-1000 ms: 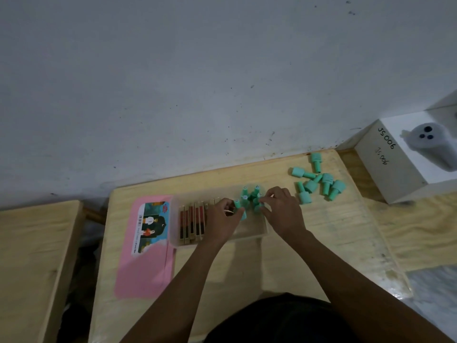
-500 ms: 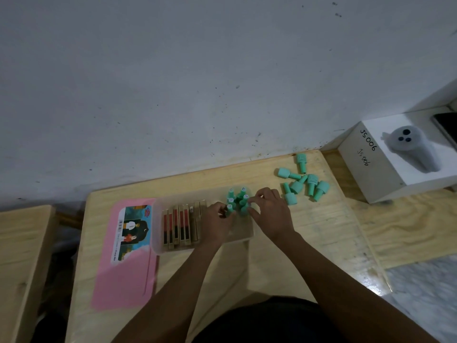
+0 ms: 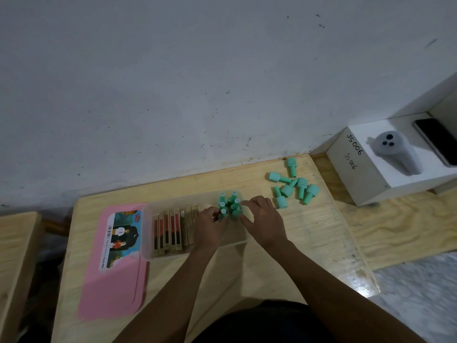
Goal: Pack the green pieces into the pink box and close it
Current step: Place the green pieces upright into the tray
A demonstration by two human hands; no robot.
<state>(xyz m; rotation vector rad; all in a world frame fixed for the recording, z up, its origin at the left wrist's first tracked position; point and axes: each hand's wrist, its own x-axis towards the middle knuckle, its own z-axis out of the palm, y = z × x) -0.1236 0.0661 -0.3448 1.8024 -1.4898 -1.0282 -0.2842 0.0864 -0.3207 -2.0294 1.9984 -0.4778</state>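
Note:
A translucent box tray [image 3: 148, 233] sits on the wooden table, with its pink lid [image 3: 111, 280] lying flat to its left. Several green pieces [image 3: 228, 203] stand upright in the tray's far right part. My left hand [image 3: 210, 225] pinches one of these upright pieces from the left. My right hand [image 3: 263, 219] rests at the cluster's right side, fingers curled against the pieces. Several more green pieces [image 3: 293, 185] lie loose on the table to the right of the tray.
Several flat red-and-black blocks [image 3: 170, 231] fill the tray's left part. A white box [image 3: 385, 167] marked JS006 holds a grey device and a black phone [image 3: 435, 142] at the right. A wall rises behind the table; a second wooden surface [image 3: 12, 256] lies left.
Both hands stay at the upright green cluster in the tray with only small finger shifts. The view has drifted, so the table appears shifted left in frame.

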